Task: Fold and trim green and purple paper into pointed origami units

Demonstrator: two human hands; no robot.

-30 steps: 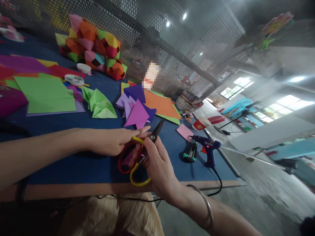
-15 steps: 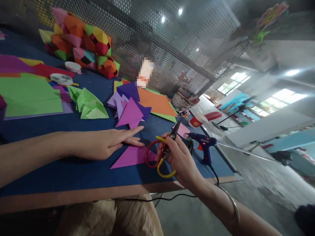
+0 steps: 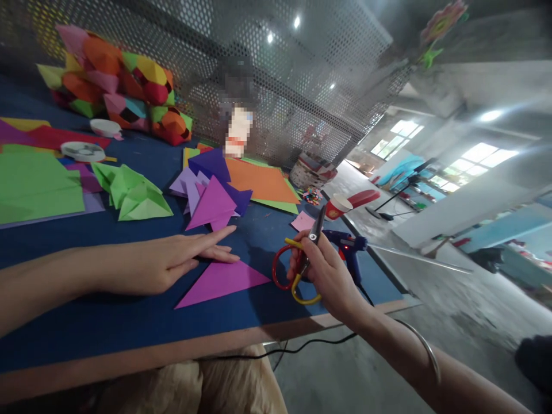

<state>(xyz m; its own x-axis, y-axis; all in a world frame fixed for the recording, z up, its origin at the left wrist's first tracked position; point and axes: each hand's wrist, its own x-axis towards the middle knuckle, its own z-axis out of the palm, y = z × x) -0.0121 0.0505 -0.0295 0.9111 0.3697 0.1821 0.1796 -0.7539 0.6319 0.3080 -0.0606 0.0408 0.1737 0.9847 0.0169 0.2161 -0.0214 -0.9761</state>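
Observation:
My left hand [image 3: 172, 261] lies on the blue table with its fingers stretched out, fingertips resting on the upper edge of a flat purple paper triangle [image 3: 224, 280]. To its right my right hand [image 3: 330, 273] is closed on a pair of scissors [image 3: 302, 261] with one red and one yellow handle. The dark blades point up and away, above the table. A thin metal bangle [image 3: 425, 348] circles my right wrist.
A pile of purple folded triangles [image 3: 213, 198] and green folded paper [image 3: 133, 192] lie beyond my hands. A blue glue gun [image 3: 347, 247] stands right of the scissors. Coloured sheets, two tape rolls [image 3: 83, 151] and a big multicoloured paper model [image 3: 116, 86] fill the left. A perforated metal screen [image 3: 302, 86] backs the table.
My right hand has carried the scissors to the right, away from my left hand. The purple triangle came into view lying flat under my left fingertips. The view has shifted right.

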